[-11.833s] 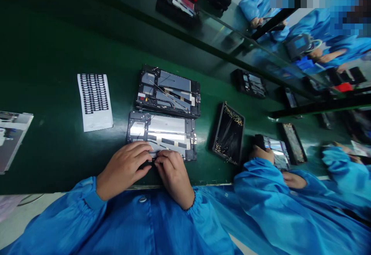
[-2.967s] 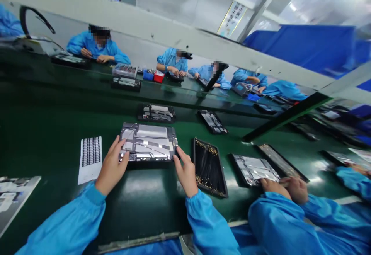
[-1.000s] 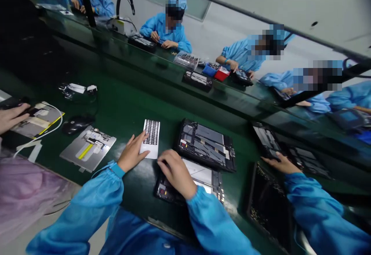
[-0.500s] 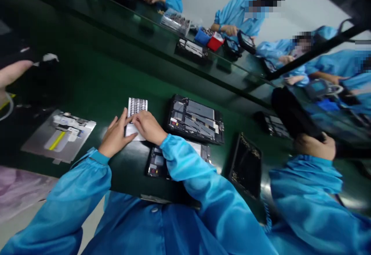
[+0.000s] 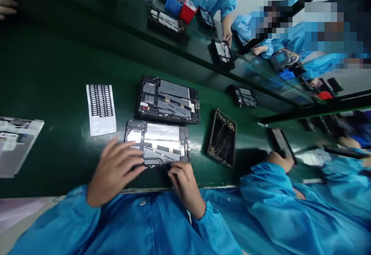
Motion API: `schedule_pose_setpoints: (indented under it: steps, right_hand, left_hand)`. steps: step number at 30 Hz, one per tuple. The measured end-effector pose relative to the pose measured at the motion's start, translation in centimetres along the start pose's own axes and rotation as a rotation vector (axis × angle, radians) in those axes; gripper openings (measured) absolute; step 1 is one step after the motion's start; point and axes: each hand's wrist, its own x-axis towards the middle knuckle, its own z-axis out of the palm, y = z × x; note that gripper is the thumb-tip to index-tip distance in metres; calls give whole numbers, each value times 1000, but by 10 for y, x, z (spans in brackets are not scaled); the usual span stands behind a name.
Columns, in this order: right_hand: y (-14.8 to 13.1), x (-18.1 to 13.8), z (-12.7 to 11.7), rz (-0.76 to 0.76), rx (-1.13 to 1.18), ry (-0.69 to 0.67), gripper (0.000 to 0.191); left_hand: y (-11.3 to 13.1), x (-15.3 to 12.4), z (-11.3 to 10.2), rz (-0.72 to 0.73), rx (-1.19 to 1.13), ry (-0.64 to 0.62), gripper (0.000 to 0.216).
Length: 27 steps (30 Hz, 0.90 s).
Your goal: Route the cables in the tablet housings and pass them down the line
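Note:
An open tablet chassis [image 5: 158,143] with a silver plate and thin cables lies on the green belt in front of me. My left hand [image 5: 116,170] rests on its near left corner with the fingers spread and laid flat. My right hand [image 5: 182,179] sits at its near right edge, fingertips pinched together on the frame; whether they hold a small part is hidden. A second open chassis [image 5: 169,100] lies just behind the first. A white sheet of small black stickers [image 5: 101,109] lies to the left.
A black tray of small gold parts [image 5: 222,138] stands to the right. A silver back cover [image 5: 16,143] lies at far left. A neighbour's sleeve [image 5: 278,197] and hand work at right. More chassis and other workers line the far belt [image 5: 185,50].
Both hands have left the sticker sheet and come back to the near chassis. My view has swung right and down.

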Motion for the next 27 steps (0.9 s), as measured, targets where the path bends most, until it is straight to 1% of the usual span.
schedule_pose_setpoints:
  steps: [2, 3, 5, 7, 10, 13, 19, 23, 27]
  right_hand:
    - [-4, -1, 5, -9, -17, 21, 16]
    - [-7, 2, 7, -21, -17, 22, 16]
    - [-11, 8, 11, -59, -6, 15, 15]
    - [-14, 15, 17, -88, 8, -2, 13]
    - [-16, 22, 26, -98, 9, -30, 12]
    - [-17, 24, 31, -92, -24, -39, 12]
    - [-18, 26, 31, -100, -95, -48, 11]
    - [-20, 27, 31, -103, -124, -63, 14]
    - [-21, 28, 31, -96, -136, -79, 14]
  left_hand:
    - [22, -5, 19, 37, -33, -82, 13]
    - [27, -8, 28, 33, -36, -98, 16]
    - [29, -13, 40, 5, -29, -91, 17]
    - [22, -16, 45, -33, -30, -70, 14]
    - [12, -20, 45, -87, -76, -49, 9]
    - [9, -21, 44, -112, -116, -52, 9]
    - [11, -21, 45, -72, -113, -39, 10]
    - [10, -22, 44, -57, -94, -57, 8]
    - [9, -21, 43, -24, -80, -71, 13]
